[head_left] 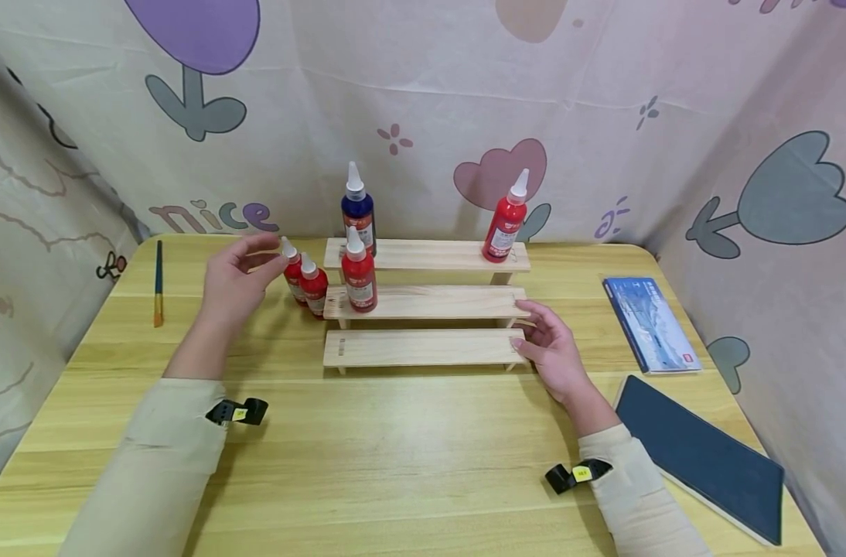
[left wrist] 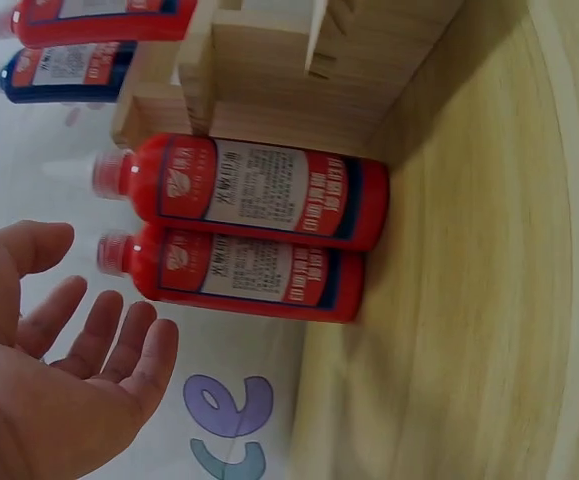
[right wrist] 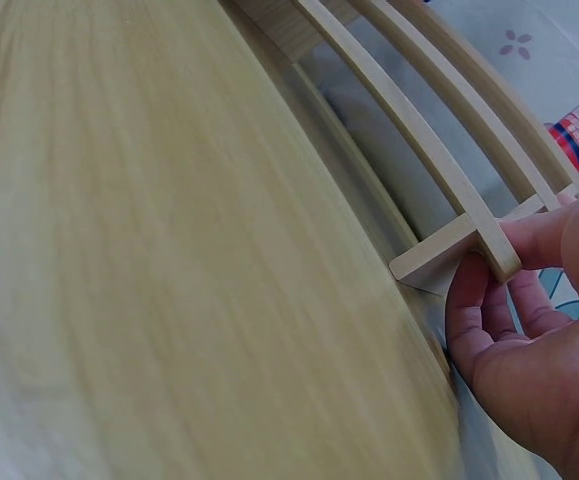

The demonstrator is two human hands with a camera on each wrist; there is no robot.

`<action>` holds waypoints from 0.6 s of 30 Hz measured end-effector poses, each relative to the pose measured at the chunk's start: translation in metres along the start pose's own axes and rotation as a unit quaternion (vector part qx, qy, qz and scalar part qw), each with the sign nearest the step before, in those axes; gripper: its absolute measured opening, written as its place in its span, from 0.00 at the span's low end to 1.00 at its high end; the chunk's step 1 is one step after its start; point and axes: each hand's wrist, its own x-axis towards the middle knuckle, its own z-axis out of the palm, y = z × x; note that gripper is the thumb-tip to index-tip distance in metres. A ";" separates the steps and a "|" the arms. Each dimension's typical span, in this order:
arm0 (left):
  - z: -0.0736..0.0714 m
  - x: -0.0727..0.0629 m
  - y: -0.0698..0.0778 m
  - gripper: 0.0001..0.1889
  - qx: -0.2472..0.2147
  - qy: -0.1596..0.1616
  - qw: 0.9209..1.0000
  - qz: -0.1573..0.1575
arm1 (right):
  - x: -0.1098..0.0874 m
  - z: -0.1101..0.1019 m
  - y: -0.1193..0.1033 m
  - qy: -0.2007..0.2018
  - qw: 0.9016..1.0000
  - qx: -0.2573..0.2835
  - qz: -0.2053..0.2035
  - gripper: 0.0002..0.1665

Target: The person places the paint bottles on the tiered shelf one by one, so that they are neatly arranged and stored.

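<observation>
Pale printed cloth (head_left: 409, 70) behind and at both sides, one wood-grain table (head_left: 409, 449) below. One wooden rack (head_left: 430, 348) mid-table, 3 tiers stepping up toward the cloth.

Bottle count: 5 total, 4 red + 1 blue, all with white nozzle tops, all upright. On the rack, 3:
- top tier, left end: blue bottle (head_left: 357, 210), lower part hidden
- top tier, right end: 1 red bottle (head_left: 503, 230)
- middle tier, left end: 1 red bottle (head_left: 359, 280)

Bottom tier carries 0. Other 2 reds stand on the table just beside the rack's left end, close together: front red (head_left: 315, 292) nearer the rack, rear red (head_left: 294, 275) farther out.

Left hand (head_left: 238, 275): at the rear red's nozzle, thumb and fingers spread apart, loosely bent, no bottle gripped. Can't tell if the thumb touches the nozzle.

Right hand (head_left: 551, 348): pinches the rack's right end at the bottom tier, thumb on top, fingers curled beneath.

Also on table: 1 paintbrush (head_left: 158, 286) far left, 1 blue-and-white box (head_left: 653, 325) and 1 dark slab (head_left: 701, 456) at right. Two pale sleeves, 1 black device (head_left: 237, 412) on each.
</observation>
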 end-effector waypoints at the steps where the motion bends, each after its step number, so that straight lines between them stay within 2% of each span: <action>1: 0.000 0.002 -0.001 0.24 0.005 -0.008 1.000 -0.005 | 0.000 0.000 0.000 0.000 1.000 0.000 0.001 0.37; 9: 0.004 0.011 -0.010 0.27 0.040 -0.056 0.997 -0.015 | 0.000 -0.001 0.000 0.002 1.000 0.000 -0.002 0.37; 18: 0.005 0.012 -0.015 0.25 0.064 -0.064 0.996 -0.009 | 0.001 -0.001 0.001 -0.003 1.000 -0.003 0.002 0.36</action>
